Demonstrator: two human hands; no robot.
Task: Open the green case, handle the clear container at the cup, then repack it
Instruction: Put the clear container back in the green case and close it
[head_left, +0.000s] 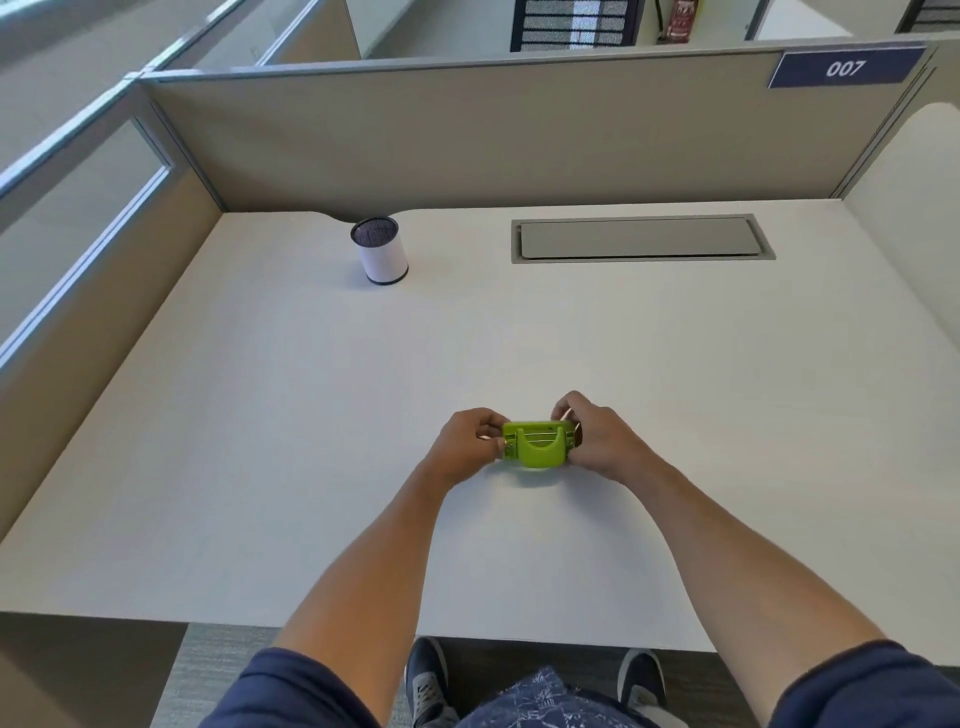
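A small lime-green case is held just above the pale desk, a little in front of me at the centre. My left hand grips its left end and my right hand grips its right end, fingers curled over the top edge. A rounded green flap faces me and thin metal bars show along the top of the case. No clear container is visible. The cup, a white cylinder with a dark mesh inside, stands upright at the far left of the desk.
A grey cable hatch is set flush into the desk at the back right. Beige partition walls close the desk at the back and both sides. My shoes and lap show below the front edge.
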